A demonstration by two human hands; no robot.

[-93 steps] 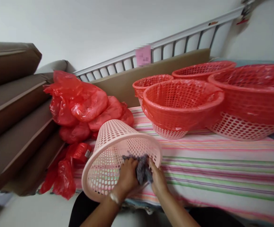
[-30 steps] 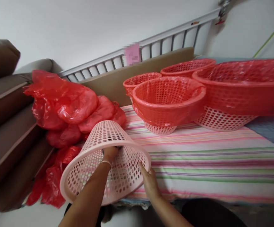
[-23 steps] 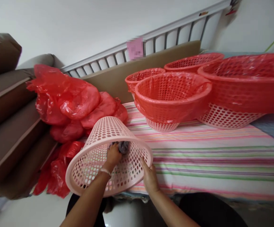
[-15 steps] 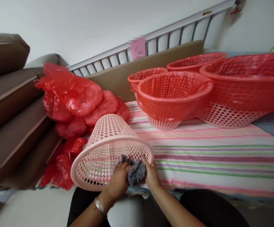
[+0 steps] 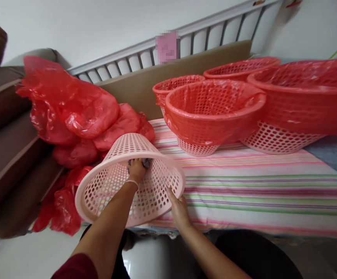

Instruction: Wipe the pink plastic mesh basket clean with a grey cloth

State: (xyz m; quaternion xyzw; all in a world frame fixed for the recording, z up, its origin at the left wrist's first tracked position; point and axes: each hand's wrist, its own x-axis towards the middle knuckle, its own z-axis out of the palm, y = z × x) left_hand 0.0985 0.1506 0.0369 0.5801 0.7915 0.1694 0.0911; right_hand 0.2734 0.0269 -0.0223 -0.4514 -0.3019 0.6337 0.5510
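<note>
A pink perforated plastic basket lies on its side with its wide mouth facing me. My left hand reaches deep inside, closed on a grey cloth against the inner wall; part of the cloth is hidden behind the hand. At the basket's right rim, my right hand grips the edge, thumb on the inner side and the other fingers mostly hidden outside.
Several baskets lined with red plastic bags, one in front and a larger one, stand at right on the striped cloth. Filled red bags pile at left beside stacked brown cushions. A white headboard runs behind.
My left hand has moved from the basket's mouth deeper inside, carrying the grey cloth. My right hand stays at the right rim. The view has shifted slightly.
</note>
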